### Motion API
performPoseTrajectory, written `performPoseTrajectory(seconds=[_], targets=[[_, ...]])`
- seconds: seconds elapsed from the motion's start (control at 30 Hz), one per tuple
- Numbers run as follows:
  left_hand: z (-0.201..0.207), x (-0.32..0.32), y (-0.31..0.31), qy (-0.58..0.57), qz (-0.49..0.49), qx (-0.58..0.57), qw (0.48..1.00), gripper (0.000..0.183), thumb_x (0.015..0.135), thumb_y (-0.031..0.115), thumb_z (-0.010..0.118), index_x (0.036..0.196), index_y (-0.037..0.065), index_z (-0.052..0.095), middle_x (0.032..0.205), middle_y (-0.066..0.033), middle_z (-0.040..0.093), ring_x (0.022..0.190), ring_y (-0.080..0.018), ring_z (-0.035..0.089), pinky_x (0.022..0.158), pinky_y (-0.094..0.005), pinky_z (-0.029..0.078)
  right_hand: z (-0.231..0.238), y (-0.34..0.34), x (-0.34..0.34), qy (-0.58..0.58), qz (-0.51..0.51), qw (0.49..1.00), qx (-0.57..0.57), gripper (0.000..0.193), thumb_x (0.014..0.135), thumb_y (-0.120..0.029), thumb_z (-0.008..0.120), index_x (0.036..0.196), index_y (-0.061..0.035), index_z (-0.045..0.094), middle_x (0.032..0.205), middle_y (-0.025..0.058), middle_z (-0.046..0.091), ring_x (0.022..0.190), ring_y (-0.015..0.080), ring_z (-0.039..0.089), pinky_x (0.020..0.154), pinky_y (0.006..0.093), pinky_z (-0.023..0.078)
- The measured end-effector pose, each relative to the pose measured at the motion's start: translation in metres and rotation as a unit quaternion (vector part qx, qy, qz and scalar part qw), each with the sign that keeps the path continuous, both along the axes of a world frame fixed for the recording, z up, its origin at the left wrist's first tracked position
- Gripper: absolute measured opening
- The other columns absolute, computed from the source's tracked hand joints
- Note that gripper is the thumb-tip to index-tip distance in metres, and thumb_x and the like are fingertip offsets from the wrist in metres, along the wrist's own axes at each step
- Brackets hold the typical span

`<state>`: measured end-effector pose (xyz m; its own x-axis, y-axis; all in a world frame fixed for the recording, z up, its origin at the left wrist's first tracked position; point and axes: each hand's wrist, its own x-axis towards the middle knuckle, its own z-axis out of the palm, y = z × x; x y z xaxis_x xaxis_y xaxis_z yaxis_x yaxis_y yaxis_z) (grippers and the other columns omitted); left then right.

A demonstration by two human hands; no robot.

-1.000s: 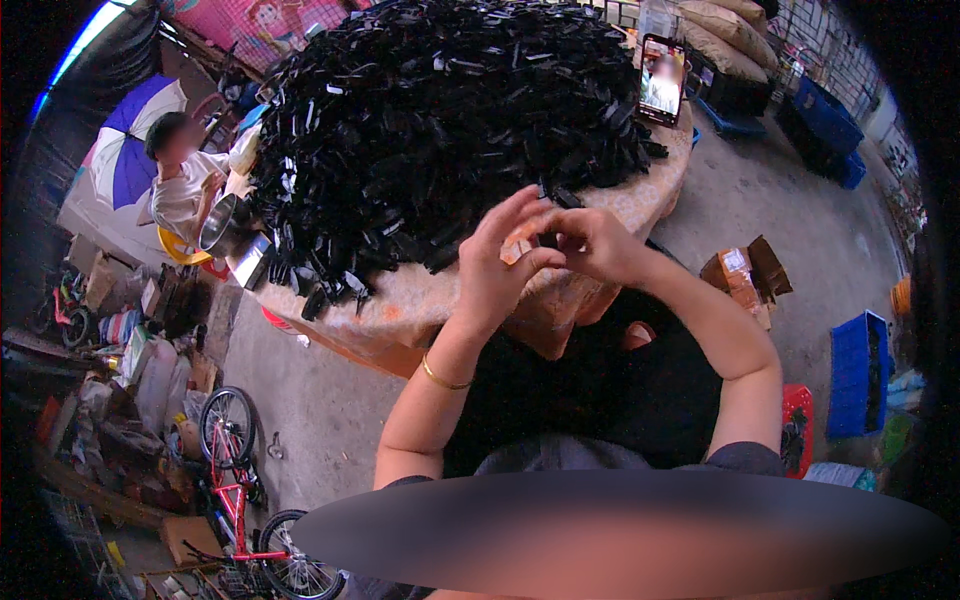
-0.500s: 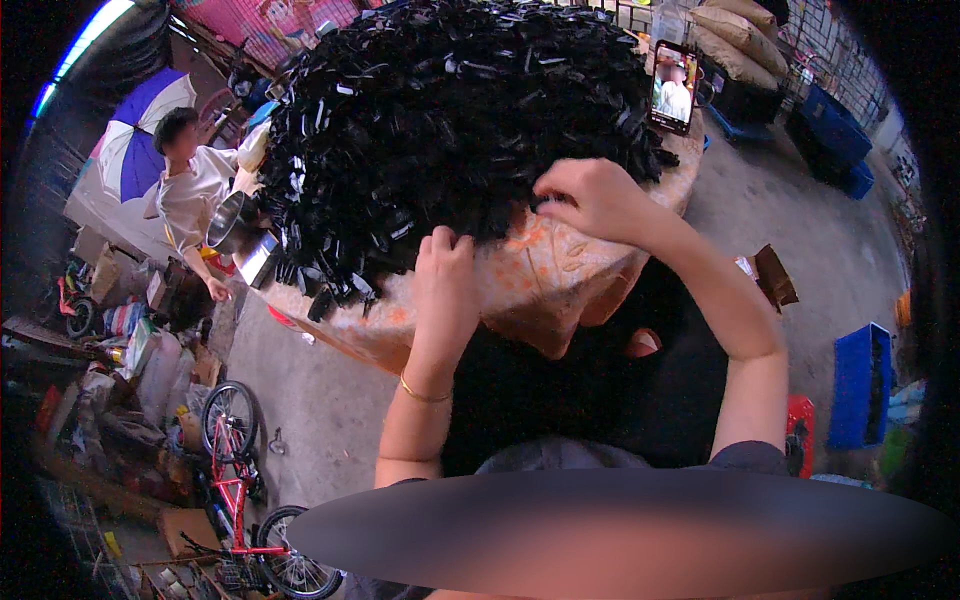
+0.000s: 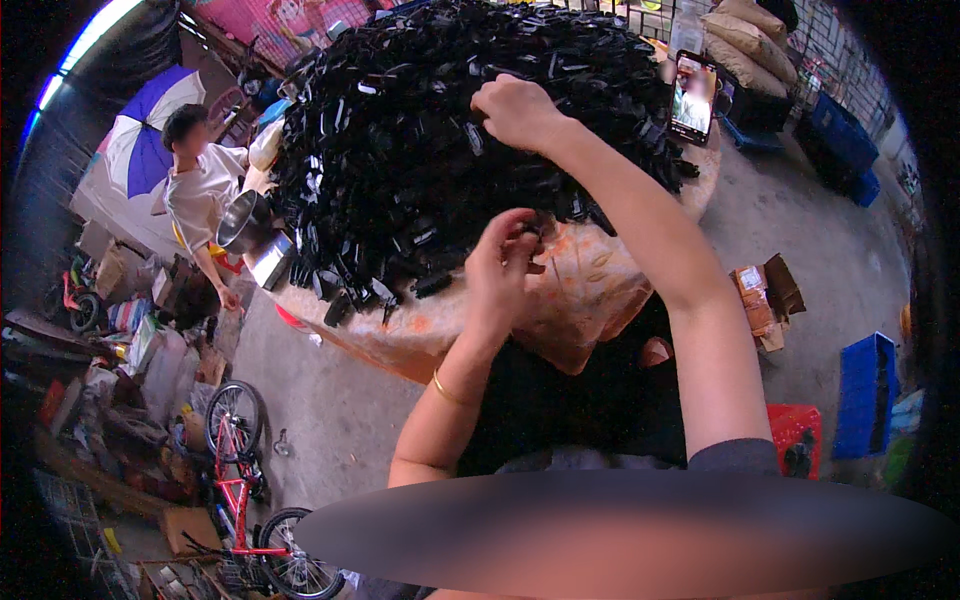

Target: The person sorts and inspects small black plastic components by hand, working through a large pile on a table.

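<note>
The right hand (image 3: 522,112) is the farther out of the two, stretched well ahead of the body, its back turned up and its fingers bent down and to the left. The right forearm (image 3: 635,215) slants inward from a softly bent elbow (image 3: 697,290), with the right upper arm (image 3: 728,390) behind it. Closer in, the left hand (image 3: 500,270) has its fingers curled toward the right and slightly blurred; I can't make out whether they pinch anything. The left forearm (image 3: 450,400) leans forward and a little inward. The two hands are apart.
</note>
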<state>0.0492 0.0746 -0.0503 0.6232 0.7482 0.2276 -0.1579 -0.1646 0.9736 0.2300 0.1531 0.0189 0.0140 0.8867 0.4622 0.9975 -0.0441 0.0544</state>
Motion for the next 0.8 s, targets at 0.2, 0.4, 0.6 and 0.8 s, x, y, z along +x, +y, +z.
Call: performPoseTrajectory(seconds=[0.2, 0.4, 0.6, 0.8], targets=[[0.001, -0.001, 0.009, -0.069, -0.059, -0.141, 0.986, 0.032, 0.087, 0.004, 0.05, 0.118, -0.002, 0.044, 0.097, -0.0079, 0.052, 0.083, -0.0169, 0.059, 0.072, -0.0294, 0.053, -0.012, -0.021, 0.018, 0.13, 0.097, 0.968, 0.191, 0.036, 0.073, -0.011, 0.059, 0.109, -0.0108, 0.055, 0.096, 0.0126, 0.06, 0.087, 0.0299, 0.058, 0.078, 0.0369, 0.048], [0.004, 0.0, 0.003, -0.126, -0.04, -0.195, 0.972, 0.029, 0.089, 0.005, 0.045, 0.118, -0.001, 0.044, 0.109, -0.0091, 0.046, 0.084, -0.0213, 0.061, 0.072, -0.0303, 0.053, -0.022, -0.082, 0.01, 0.148, 0.16, 0.967, 0.134, 0.042, 0.069, -0.004, 0.061, 0.11, -0.0097, 0.055, 0.095, 0.0122, 0.061, 0.086, 0.0286, 0.058, 0.075, 0.0351, 0.048], [0.005, 0.003, 0.001, -0.163, 0.013, -0.075, 0.984, 0.024, 0.09, 0.011, 0.047, 0.109, -0.003, 0.052, 0.122, -0.0114, 0.045, 0.089, -0.0244, 0.061, 0.073, -0.0319, 0.053, -0.056, -0.138, -0.012, 0.059, 0.235, 0.97, 0.029, 0.024, 0.073, -0.01, 0.06, 0.096, -0.0073, 0.058, 0.086, 0.0093, 0.058, 0.078, 0.0272, 0.056, 0.067, 0.0343, 0.049], [0.007, 0.006, -0.004, -0.164, -0.036, -0.08, 0.983, 0.029, 0.086, 0.005, 0.051, 0.114, -0.004, 0.049, 0.114, -0.0118, 0.049, 0.09, -0.0214, 0.06, 0.074, -0.0275, 0.05, -0.046, -0.147, -0.01, 0.178, 0.266, 0.931, 0.172, 0.021, 0.069, -0.001, 0.062, 0.088, -0.0046, 0.054, 0.079, 0.0077, 0.055, 0.077, 0.0214, 0.057, 0.063, 0.0299, 0.049]])
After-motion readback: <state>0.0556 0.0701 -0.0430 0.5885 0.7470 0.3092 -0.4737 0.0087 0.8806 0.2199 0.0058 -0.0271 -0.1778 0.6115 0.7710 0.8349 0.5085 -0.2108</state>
